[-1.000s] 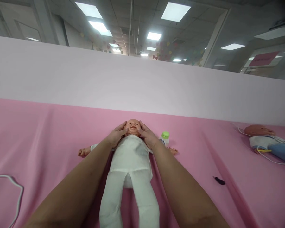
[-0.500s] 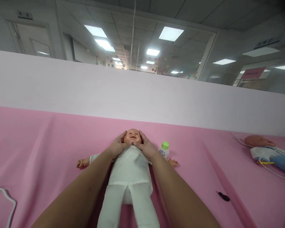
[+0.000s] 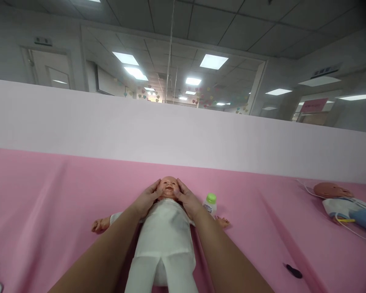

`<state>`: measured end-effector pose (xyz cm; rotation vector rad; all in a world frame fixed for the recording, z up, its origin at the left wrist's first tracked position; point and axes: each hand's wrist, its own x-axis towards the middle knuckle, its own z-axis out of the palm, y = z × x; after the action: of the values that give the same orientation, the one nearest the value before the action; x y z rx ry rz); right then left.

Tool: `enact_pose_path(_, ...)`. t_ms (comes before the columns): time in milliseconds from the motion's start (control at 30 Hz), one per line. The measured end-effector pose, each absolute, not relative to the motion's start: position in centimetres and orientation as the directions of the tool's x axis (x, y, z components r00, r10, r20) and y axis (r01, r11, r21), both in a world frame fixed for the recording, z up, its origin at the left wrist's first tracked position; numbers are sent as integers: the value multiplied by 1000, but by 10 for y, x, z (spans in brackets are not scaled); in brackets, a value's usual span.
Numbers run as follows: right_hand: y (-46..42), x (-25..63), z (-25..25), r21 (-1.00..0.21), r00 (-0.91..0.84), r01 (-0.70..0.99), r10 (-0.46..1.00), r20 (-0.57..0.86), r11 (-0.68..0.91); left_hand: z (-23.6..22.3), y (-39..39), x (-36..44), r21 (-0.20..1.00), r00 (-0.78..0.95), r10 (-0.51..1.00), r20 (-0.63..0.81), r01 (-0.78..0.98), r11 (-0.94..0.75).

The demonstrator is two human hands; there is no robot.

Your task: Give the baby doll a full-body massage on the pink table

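A baby doll (image 3: 166,232) in a white suit lies on its back on the pink cloth (image 3: 49,203), head away from me. My left hand (image 3: 147,200) cups the left side of the doll's head (image 3: 168,187), fingers flat against the cheek. On the other cheek my right hand (image 3: 187,200) rests the same way, thumb near the chin. Neither hand grips anything; both press lightly on the face.
A small white bottle with a green cap (image 3: 210,203) stands just right of the doll's shoulder. A second doll (image 3: 341,201) with white cables lies at the far right. A small black object (image 3: 293,271) lies on the cloth at lower right. A pale partition (image 3: 183,134) runs behind.
The view has tilted upward, so the doll sits lower in the picture. My thumbs have slid from the doll's chin back out along its cheeks.
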<state>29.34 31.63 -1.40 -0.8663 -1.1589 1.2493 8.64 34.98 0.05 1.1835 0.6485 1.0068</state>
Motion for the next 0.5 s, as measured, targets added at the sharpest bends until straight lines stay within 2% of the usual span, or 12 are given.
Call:
enact_pose_path(133,316,292,-13,-981,-40,-81,983,181,177,-2,351,89,985,389,910,143,-145,-93)
enact_pose_path(267,320,289,-15,-981,-15,-82,984,180,178,-4,353,91,987,362,919,159,-50,-151)
enact_pose_path(400,320,291,-17,-979,-45,-101,983,180,175,-7,354,91,984,403,903,150,-147,-98)
enact_pose_path(500,318,294,-17,-967,-83,-196,980,182,163,-10,354,88,973,433,891,137,-228,-38)
